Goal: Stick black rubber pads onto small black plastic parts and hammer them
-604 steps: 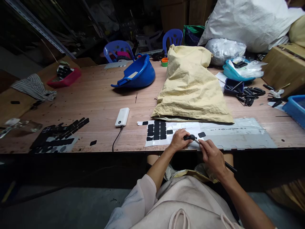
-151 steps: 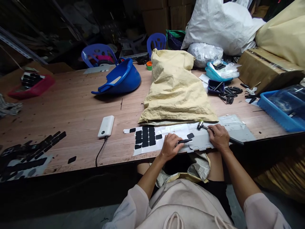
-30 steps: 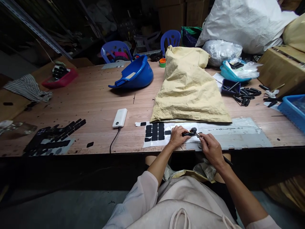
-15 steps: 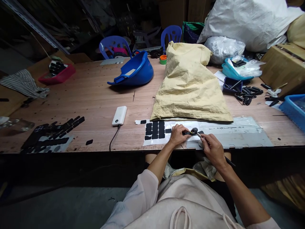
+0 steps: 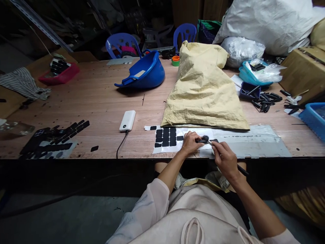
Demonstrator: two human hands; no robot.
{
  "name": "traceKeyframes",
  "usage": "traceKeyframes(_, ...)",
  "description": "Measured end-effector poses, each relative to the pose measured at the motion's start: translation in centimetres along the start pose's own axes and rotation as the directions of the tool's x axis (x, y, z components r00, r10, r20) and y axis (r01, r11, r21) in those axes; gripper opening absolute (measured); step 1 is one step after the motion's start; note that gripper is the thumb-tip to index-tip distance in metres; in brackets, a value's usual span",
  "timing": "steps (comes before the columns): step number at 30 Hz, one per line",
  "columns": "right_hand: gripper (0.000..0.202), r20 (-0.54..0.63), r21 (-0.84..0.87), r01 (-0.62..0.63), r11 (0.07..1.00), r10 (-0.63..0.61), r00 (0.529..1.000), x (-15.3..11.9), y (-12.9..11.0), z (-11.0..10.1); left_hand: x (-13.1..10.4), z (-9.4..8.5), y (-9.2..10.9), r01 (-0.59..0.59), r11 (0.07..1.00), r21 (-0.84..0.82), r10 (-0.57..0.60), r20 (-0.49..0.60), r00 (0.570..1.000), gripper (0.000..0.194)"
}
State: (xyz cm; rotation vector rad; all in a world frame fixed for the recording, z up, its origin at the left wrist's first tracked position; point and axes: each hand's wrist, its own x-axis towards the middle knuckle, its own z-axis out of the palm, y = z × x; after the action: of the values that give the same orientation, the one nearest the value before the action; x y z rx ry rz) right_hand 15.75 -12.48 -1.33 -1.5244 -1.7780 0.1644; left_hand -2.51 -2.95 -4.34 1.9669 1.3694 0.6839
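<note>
My left hand (image 5: pixel 190 143) is closed on a small black part (image 5: pixel 202 140) with a rounded end, low over the table's front edge. From the right, my right hand (image 5: pixel 225 157) grips a slim tool (image 5: pixel 243 170) with a dark handle; its metal tip meets or nearly meets the black part. Beneath and beside my left hand lies a white sheet (image 5: pixel 166 149) bearing rows of black rounded stickers (image 5: pixel 166 136). A grey sheet (image 5: pixel 264 147) stretches off to the right.
A yellowish cloth sack (image 5: pixel 203 91) lies just beyond my hands. Left of them are a white power bank (image 5: pixel 127 120) with a cable and a blue basin (image 5: pixel 149 73). Black handles (image 5: pixel 267 99) lie at the right near a blue tray (image 5: pixel 315 118).
The view has shifted slightly. My right hand has moved a little left and its tool tip has shifted at the black part; my left hand keeps its hold.
</note>
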Motion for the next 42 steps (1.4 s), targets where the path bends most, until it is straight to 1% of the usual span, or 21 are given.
traceKeyframes(2, 0.031, 0.071, -0.05, -0.01, 0.999, 0.014, 0.997, -0.4, 0.7, 0.5, 0.0, 0.0, 0.1, 0.001, 1.0, 0.0, -0.001, -0.003, 1.0, 0.011)
traceKeyframes(3, 0.031, 0.084, -0.063, -0.015, 0.998, 0.02, 0.996, -0.5, 0.9, 0.6, 0.0, 0.0, 0.1, 0.001, 1.0, 0.0, -0.001, -0.003, 1.0, 0.011)
traceKeyframes(6, 0.031, 0.043, -0.047, -0.048, 0.998, 0.05, 0.998, -0.4, 1.1, 0.6, 0.0, -0.1, 0.1, -0.003, 1.0, -0.006, 0.003, -0.001, 1.0, 0.013)
traceKeyframes(9, 0.031, 0.013, 0.043, -0.102, 0.994, 0.102, 0.995, 0.1, 1.0, 0.1, -0.1, -0.2, 0.0, -0.018, 1.0, 0.003, 0.018, 0.002, 1.0, 0.015)
traceKeyframes(12, 0.031, 0.024, 0.167, -0.205, 0.964, 0.204, 0.979, 0.2, 1.4, -0.4, -0.2, -0.3, -0.1, -0.047, 0.999, 0.023, 0.047, 0.016, 0.999, 0.024)
traceKeyframes(15, 0.034, 0.05, 0.287, -0.35, 0.892, 0.351, 0.935, -0.4, 2.1, -0.5, -0.2, -0.4, -0.2, -0.055, 0.998, 0.03, 0.054, 0.03, 0.998, 0.027)
traceKeyframes(18, 0.041, 0.102, 0.372, -0.492, 0.787, 0.492, 0.865, -1.0, 2.8, -0.6, -0.2, -0.4, -0.3, -0.05, 0.998, 0.037, 0.049, 0.028, 0.998, 0.022)
traceKeyframes(20, 0.047, 0.138, 0.404, -0.565, 0.72, 0.562, 0.815, -1.2, 2.9, -0.8, -0.3, -0.4, -0.4, -0.055, 0.998, 0.039, 0.054, 0.024, 0.998, 0.02)
traceKeyframes(22, 0.051, 0.162, 0.423, -0.606, 0.673, 0.602, 0.782, -1.3, 2.9, -0.9, -0.4, -0.4, -0.4, -0.059, 0.997, 0.038, 0.059, 0.021, 0.998, 0.018)
traceKeyframes(26, 0.057, 0.196, 0.467, -0.633, 0.618, 0.625, 0.755, -1.2, 2.9, -0.9, -0.5, -0.3, -0.6, -0.061, 0.997, 0.037, 0.061, 0.015, 0.998, 0.018)
traceKeyframes(30, 0.063, 0.24, 0.518, -0.671, 0.531, 0.662, 0.71, -1.3, 3.2, -0.6, -0.6, -0.4, -0.6, -0.059, 0.997, 0.041, 0.058, 0.015, 0.998, 0.019)
traceKeyframes(33, 0.065, 0.243, 0.543, -0.682, 0.489, 0.686, 0.685, -1.4, 3.4, -0.4, -0.6, -0.4, -0.7, -0.06, 0.998, 0.037, 0.06, 0.012, 0.998, 0.02)
traceKeyframes(36, 0.066, 0.243, 0.562, -0.681, 0.469, 0.693, 0.678, -1.3, 3.3, -0.4, -0.7, -0.3, -0.8, -0.063, 0.997, 0.035, 0.063, 0.007, 0.998, 0.02)
traceKeyframes(42, 0.064, 0.256, 0.561, -0.682, 0.468, 0.686, 0.681, -1.4, 3.3, -0.3, -0.7, -0.3, -1.0, -0.067, 0.997, 0.031, 0.067, 0.006, 0.998, 0.017)
